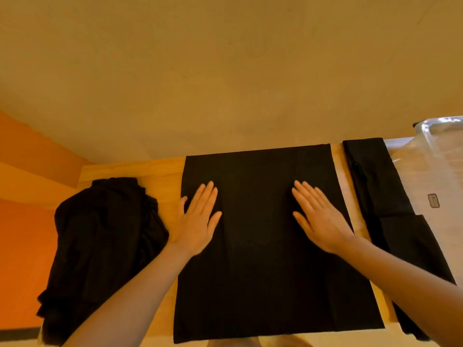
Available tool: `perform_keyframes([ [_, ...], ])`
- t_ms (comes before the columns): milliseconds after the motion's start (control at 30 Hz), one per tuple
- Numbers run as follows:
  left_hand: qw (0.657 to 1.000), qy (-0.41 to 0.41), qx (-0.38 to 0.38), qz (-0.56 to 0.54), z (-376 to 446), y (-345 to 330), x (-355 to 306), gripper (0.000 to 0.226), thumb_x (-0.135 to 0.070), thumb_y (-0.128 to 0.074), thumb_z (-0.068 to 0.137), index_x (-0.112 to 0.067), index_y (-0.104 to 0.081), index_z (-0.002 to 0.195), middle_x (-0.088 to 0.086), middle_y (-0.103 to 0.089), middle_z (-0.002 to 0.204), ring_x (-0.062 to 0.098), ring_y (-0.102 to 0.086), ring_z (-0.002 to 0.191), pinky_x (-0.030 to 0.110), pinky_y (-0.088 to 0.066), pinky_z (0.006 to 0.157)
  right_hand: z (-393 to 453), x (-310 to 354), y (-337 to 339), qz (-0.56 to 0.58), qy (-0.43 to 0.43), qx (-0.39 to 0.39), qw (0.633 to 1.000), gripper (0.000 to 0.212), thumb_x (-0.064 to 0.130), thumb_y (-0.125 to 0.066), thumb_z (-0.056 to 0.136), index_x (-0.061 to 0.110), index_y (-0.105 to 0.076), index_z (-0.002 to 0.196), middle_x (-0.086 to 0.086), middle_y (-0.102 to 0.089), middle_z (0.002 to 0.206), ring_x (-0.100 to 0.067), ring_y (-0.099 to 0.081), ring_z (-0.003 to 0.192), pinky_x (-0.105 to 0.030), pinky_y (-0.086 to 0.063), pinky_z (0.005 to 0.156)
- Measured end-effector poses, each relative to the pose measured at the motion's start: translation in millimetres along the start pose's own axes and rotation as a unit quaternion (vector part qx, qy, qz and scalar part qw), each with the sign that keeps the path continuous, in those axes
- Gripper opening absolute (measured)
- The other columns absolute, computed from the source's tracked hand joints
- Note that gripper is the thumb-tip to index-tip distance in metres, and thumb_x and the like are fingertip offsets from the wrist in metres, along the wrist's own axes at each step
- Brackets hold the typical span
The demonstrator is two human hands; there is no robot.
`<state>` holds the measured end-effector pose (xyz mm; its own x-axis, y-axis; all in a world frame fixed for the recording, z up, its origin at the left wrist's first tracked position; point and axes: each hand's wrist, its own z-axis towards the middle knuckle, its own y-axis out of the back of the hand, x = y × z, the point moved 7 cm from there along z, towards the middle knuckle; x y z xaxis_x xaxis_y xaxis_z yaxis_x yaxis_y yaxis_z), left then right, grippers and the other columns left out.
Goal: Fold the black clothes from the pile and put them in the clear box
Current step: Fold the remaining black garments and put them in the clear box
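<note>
A black garment [260, 259] lies flat as a neat rectangle in the middle of the wooden table [162, 176]. My left hand [198, 219] rests flat on its left part, fingers straight, with the thumb over the cloth's left edge. My right hand [318, 216] presses flat on its right part. A crumpled pile of black clothes [100, 236] sits at the left end of the table. On the right, folded black clothes [383, 194] lie in the clear box [436, 161], whose far end runs out of view.
A tan wall rises just behind the table's far edge. Orange floor or wall [22, 221] shows past the table's left end. Narrow strips of bare wood separate the flat garment from the pile and from the box.
</note>
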<state>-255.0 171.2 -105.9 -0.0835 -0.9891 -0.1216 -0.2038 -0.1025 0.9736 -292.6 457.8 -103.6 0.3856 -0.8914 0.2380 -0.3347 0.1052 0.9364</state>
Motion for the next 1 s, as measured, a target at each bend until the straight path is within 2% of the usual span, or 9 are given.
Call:
perform_keyframes([
  [100, 1.0, -0.014, -0.008, -0.006, -53.1, -15.2, -20.8, 0.06, -0.051, -0.011, 0.099, -0.024, -0.013, 0.153, -0.006, -0.002, 0.161, 0.009, 0.003, 0.148, 0.041, -0.008, 0.116, -48.4, 17.9, -18.1, -0.003, 0.017, 0.01, 1.0, 0.064, 0.056, -0.003, 0.095, 0.026, -0.006, 0.152, 0.008, 0.005, 0.16, -0.004, 0.016, 0.144, -0.03, 0.005, 0.119],
  [233, 0.999, -0.018, -0.003, -0.036, -121.1, -33.5, -41.6, 0.057, -0.048, -0.019, 0.101, -0.022, -0.026, 0.151, -0.005, -0.016, 0.16, 0.011, -0.01, 0.147, 0.041, -0.016, 0.114, -112.5, 25.7, -36.6, -0.009, 0.01, -0.017, 1.0, 0.059, 0.051, -0.016, 0.101, 0.023, -0.018, 0.152, 0.004, -0.008, 0.16, -0.009, 0.004, 0.148, -0.03, 0.003, 0.119],
  [300, 0.999, 0.004, 0.009, -0.048, -148.2, -44.7, -39.2, 0.056, -0.049, -0.018, 0.101, -0.024, -0.027, 0.15, -0.006, -0.019, 0.159, 0.011, -0.01, 0.147, 0.038, -0.013, 0.115, -137.7, 17.7, -50.1, -0.012, -0.009, -0.014, 1.0, 0.058, 0.05, -0.018, 0.101, 0.022, -0.023, 0.151, 0.003, -0.015, 0.16, -0.012, -0.001, 0.148, -0.032, 0.0, 0.119],
  [400, 0.999, 0.034, 0.019, -0.036, -169.3, -54.5, -26.1, 0.057, -0.052, -0.01, 0.102, -0.027, -0.02, 0.152, -0.006, -0.016, 0.16, 0.011, -0.005, 0.148, 0.035, -0.007, 0.117, -157.4, -1.1, -59.3, -0.023, -0.023, -0.01, 0.999, 0.059, 0.052, -0.013, 0.101, 0.022, -0.023, 0.151, 0.002, -0.018, 0.159, -0.012, -0.001, 0.148, -0.033, -0.003, 0.118],
  [500, 0.999, 0.036, 0.021, -0.027, -163.3, -54.6, -19.2, 0.061, -0.056, -0.002, 0.099, -0.029, -0.011, 0.153, -0.007, -0.007, 0.161, 0.01, 0.002, 0.148, 0.035, -0.002, 0.118, -152.4, -9.5, -59.6, -0.034, -0.011, -0.008, 0.999, 0.062, 0.056, -0.006, 0.1, 0.024, -0.015, 0.152, 0.005, -0.009, 0.161, -0.011, 0.004, 0.148, -0.035, -0.002, 0.119],
  [600, 0.998, 0.051, 0.02, -0.031, -140.1, -47.2, -17.3, 0.071, -0.063, 0.018, 0.087, -0.032, 0.006, 0.15, -0.01, 0.009, 0.159, 0.008, 0.016, 0.145, 0.032, 0.009, 0.117, -132.3, -10.5, -54.7, -0.024, -0.02, -0.032, 0.999, 0.067, 0.059, 0.005, 0.096, 0.026, -0.01, 0.152, 0.005, -0.004, 0.16, -0.011, 0.007, 0.147, -0.034, 0.001, 0.12],
  [700, 0.998, 0.056, 0.017, -0.005, -124.6, -40.5, -22.9, 0.077, -0.063, 0.029, 0.079, -0.03, 0.012, 0.147, -0.01, 0.016, 0.155, 0.008, 0.019, 0.143, 0.031, 0.011, 0.114, -118.4, -9.9, -49.7, -0.021, -0.02, -0.031, 0.999, 0.07, 0.059, 0.011, 0.09, 0.026, -0.002, 0.15, 0.007, 0.005, 0.159, -0.011, 0.012, 0.146, -0.032, 0.005, 0.12],
  [867, 1.0, 0.023, 0.003, -0.018, -151.3, -49.3, -40.3, 0.071, -0.058, 0.014, 0.092, -0.025, -0.007, 0.151, -0.005, -0.004, 0.16, 0.012, 0.003, 0.147, 0.035, -0.003, 0.119, -147.4, -2.7, -55.7, 0.009, 0.026, -0.024, 0.999, 0.074, 0.064, 0.015, 0.088, 0.028, -0.006, 0.15, 0.008, 0.005, 0.159, -0.008, 0.014, 0.146, -0.033, 0.003, 0.12],
  [1000, 0.999, 0.016, 0.02, -0.04, -192.7, -63.3, -41.6, 0.062, -0.057, -0.006, 0.099, -0.026, -0.013, 0.152, -0.004, -0.011, 0.16, 0.012, 0.001, 0.148, 0.035, -0.001, 0.119, -188.9, -9.5, -70.2, 0.006, 0.043, -0.019, 0.999, 0.063, 0.057, -0.004, 0.099, 0.025, -0.012, 0.152, 0.004, -0.007, 0.161, -0.011, 0.007, 0.147, -0.034, 0.001, 0.119],
])
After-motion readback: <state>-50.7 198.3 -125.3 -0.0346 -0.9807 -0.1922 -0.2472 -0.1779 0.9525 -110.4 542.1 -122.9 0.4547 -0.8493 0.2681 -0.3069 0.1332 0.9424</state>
